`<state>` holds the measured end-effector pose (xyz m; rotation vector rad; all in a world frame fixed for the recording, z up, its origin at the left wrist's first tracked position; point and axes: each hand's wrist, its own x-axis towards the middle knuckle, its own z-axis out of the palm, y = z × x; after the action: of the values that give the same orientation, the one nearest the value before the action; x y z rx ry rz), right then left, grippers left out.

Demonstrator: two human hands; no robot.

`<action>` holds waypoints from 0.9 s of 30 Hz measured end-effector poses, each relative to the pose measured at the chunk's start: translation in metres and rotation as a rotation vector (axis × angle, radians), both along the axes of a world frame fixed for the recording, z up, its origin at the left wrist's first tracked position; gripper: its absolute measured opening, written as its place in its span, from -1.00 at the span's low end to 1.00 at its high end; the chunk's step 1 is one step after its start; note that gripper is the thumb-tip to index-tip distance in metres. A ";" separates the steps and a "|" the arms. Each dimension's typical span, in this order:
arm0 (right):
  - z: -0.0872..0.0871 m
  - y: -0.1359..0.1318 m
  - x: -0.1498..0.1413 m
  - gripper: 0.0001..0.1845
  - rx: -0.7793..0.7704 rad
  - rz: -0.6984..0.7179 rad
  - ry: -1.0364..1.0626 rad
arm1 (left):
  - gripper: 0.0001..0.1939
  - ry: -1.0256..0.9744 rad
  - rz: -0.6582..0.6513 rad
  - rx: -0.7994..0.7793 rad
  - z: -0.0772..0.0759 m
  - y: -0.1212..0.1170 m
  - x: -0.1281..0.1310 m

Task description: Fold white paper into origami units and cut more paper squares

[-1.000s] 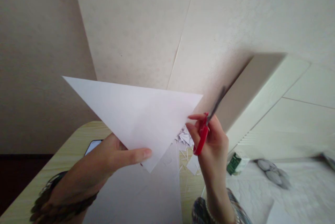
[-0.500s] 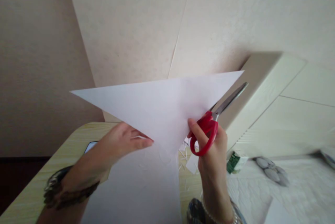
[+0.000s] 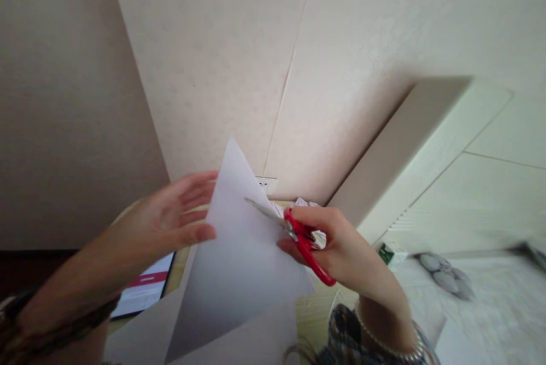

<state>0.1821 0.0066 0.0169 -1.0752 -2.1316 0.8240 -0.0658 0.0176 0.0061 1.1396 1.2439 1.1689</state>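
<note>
A white sheet of paper (image 3: 239, 257), folded into a triangle, is held up with one point at the top. My right hand (image 3: 341, 245) grips red-handled scissors (image 3: 309, 251). Their metal blades point up and left across the front of the paper. A fingertip of that hand also lies against the paper's right side. My left hand (image 3: 174, 211) is at the paper's left edge, thumb and fingers apart. Its thumb tip is in front of the edge, and its fingertips reach the edge higher up. Below lies more white paper (image 3: 251, 336) on the wooden table (image 3: 315, 314).
A tablet or phone (image 3: 145, 291) with a lit screen lies under my left forearm. Crumpled white paper (image 3: 307, 204) is at the table's back, near a wall socket (image 3: 267, 184). At right are a green-and-white box (image 3: 392, 254) and a grey flower-shaped object (image 3: 446, 275) on a pale quilted surface.
The folded paper has turned, so a point now faces up instead of its long edge. The scissors have swung from pointing up-right to up-left. My left hand has risen and its fingers have spread.
</note>
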 end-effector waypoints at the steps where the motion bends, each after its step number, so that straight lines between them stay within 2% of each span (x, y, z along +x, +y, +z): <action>1: 0.001 0.000 -0.002 -0.69 -0.002 0.026 -0.022 | -0.37 -0.034 -0.116 -0.074 0.000 -0.001 0.007; 3: 0.003 0.000 -0.006 -0.69 -0.009 0.053 -0.034 | -0.48 -0.048 -0.215 -0.136 -0.003 -0.003 0.018; 4: 0.004 0.000 -0.007 -0.70 -0.019 0.059 -0.027 | -0.55 -0.043 -0.223 -0.148 -0.005 -0.004 0.021; 7: 0.006 -0.002 -0.010 -0.72 -0.082 0.048 0.043 | -0.67 -0.032 -0.171 -0.146 -0.009 -0.007 0.027; 10: 0.006 -0.004 -0.011 -0.74 -0.109 0.000 0.132 | -0.66 -0.038 -0.104 -0.132 -0.011 -0.009 0.027; 14: 0.000 -0.009 -0.004 -0.89 0.013 -0.126 0.193 | -0.68 -0.040 0.011 -0.094 -0.008 -0.013 0.024; 15: -0.003 -0.011 -0.001 -0.88 0.057 -0.162 0.185 | -0.69 -0.041 0.041 -0.085 -0.007 -0.014 0.023; 17: -0.007 -0.014 0.006 -0.74 0.142 -0.234 0.144 | -0.72 -0.054 0.090 -0.073 -0.004 -0.017 0.022; 20: -0.008 -0.019 0.014 -0.56 0.236 -0.260 0.068 | -0.74 -0.099 0.139 -0.053 0.001 -0.020 0.022; 24: 0.001 -0.026 0.018 -0.59 0.287 -0.229 -0.059 | -0.72 -0.107 0.206 -0.019 0.002 -0.024 0.024; 27: 0.009 -0.031 0.018 -0.66 0.226 -0.190 -0.156 | -0.74 -0.079 0.235 0.019 0.002 -0.025 0.026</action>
<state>0.1997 -0.0249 0.0261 -1.2306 -2.1467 0.4115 -0.0398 -0.0070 0.0082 0.9699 1.3332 1.3894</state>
